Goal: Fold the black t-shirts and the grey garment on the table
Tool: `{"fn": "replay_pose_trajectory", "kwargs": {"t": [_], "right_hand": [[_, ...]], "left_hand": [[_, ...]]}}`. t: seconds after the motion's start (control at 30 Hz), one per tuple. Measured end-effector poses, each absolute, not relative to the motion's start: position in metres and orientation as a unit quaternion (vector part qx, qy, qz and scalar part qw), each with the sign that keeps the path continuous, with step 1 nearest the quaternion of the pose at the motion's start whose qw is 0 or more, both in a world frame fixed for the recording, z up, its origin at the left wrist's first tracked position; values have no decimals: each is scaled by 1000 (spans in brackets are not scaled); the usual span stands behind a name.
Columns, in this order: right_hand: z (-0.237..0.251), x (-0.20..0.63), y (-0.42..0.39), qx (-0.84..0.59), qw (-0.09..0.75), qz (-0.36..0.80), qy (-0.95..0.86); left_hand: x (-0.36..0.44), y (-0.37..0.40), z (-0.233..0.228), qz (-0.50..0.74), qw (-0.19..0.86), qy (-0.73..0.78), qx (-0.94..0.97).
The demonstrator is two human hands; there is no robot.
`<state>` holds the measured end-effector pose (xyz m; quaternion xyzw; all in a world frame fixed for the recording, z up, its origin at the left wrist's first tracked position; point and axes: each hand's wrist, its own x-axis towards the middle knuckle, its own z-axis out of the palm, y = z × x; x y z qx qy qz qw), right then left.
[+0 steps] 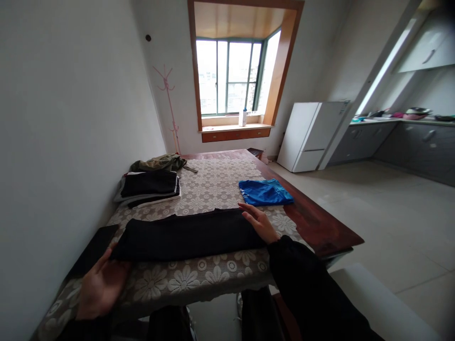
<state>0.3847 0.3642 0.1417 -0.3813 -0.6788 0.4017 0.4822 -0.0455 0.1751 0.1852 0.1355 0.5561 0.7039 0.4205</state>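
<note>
The black folded garment point(188, 234) lies on the lace tablecloth point(213, 184), long axis running left to right before me. My left hand point(101, 284) cups its left end, fingers loosely spread; my right hand point(259, 220) rests flat on its right end.

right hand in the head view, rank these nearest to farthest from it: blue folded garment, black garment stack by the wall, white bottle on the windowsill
From the right hand:
1. blue folded garment, just beyond the fingertips, on the table's right side.
2. black garment stack, across the table by the left wall.
3. white bottle, far off on the windowsill.
</note>
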Motion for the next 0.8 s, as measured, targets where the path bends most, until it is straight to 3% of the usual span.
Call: {"fn": "replay_pose_trajectory", "kwargs": {"t": [0.17, 0.37, 0.6, 0.8], "right_hand": [[126, 389, 372, -413, 513, 443, -608], [119, 394, 373, -398, 543, 494, -551], [137, 390, 359, -341, 573, 573, -477], [182, 361, 331, -223, 460, 725, -462]], "left_hand": [[-8, 159, 180, 746, 385, 527, 133], [-5, 165, 183, 689, 405, 577, 168], [30, 188, 237, 721, 366, 545, 223], [98, 217, 290, 683, 410, 478, 370]]}}
